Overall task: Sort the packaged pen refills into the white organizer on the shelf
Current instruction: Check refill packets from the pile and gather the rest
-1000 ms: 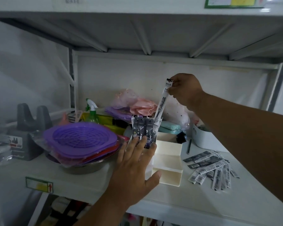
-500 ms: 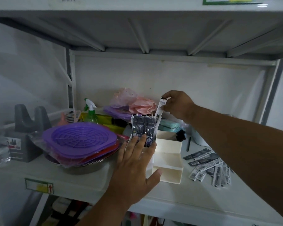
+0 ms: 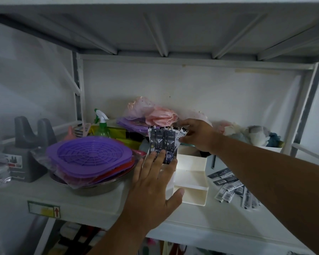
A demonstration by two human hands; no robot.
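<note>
Pinching the top of a white refill packet (image 3: pixel 181 135), fingers (image 3: pixel 182 139) of the right hand (image 3: pixel 198 136), seating it beside the dark packets (image 3: pixel 161 143) standing upright in the rear compartment of the white organizer (image 3: pixel 191 178). Flat and straight against the organizer's left front, left hand (image 3: pixel 155 186) with fingertips touching the dark packets, steadying rather than gripping. Loose packets (image 3: pixel 232 187) scattered on the shelf (image 3: pixel 92 203) just right of the organizer, not yet sorted. Probably light, thin and flexible (glossy film, likely slippery), so best pinched near the stiffer top edge and slid straight down. Purple baskets (image 3: pixel 89 157) left of the organizer.
</note>
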